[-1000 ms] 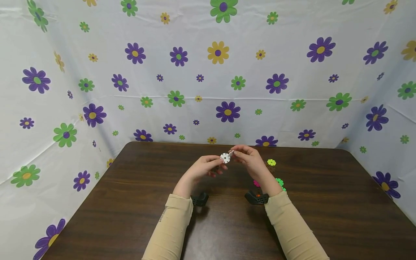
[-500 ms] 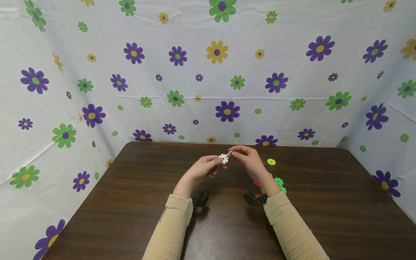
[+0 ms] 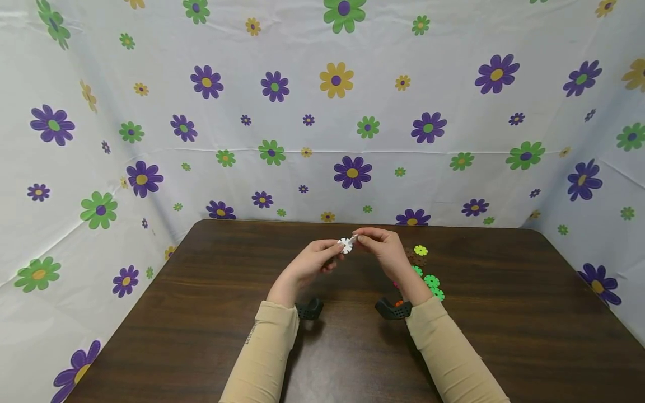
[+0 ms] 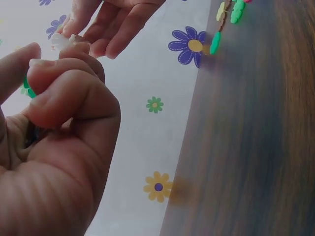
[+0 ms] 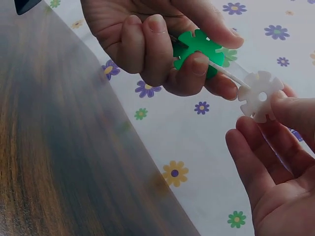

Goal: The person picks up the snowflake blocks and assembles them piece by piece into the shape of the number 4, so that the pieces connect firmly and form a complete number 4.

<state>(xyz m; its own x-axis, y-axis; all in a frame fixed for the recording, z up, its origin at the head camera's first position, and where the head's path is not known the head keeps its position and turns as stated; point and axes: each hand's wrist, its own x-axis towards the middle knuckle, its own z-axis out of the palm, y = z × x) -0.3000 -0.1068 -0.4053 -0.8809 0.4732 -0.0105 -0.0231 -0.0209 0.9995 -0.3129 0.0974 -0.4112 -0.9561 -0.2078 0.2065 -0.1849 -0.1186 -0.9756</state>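
In the head view my left hand pinches a white notched disc between thumb and fingers. Opposite it, my right hand pinches a second white notched disc, which shows face-on in the right wrist view. The two white discs meet edge to face at a rim notch; how deeply they interlock cannot be told. A green notched disc sits in the left hand's fingers, against the left white disc, and is hidden in the head view. Both hands are above the table, fingertips close together.
On the brown table, beyond and beneath the right forearm, lie a yellow disc, brown discs, green discs and an orange disc, partly covered. A flower-patterned white cloth hangs around the table's back and sides.
The right hand has shifted slightly left, bringing its white disc closer against the left one. The left hand's lower fingers have curled in more. The discs on the table stay put.
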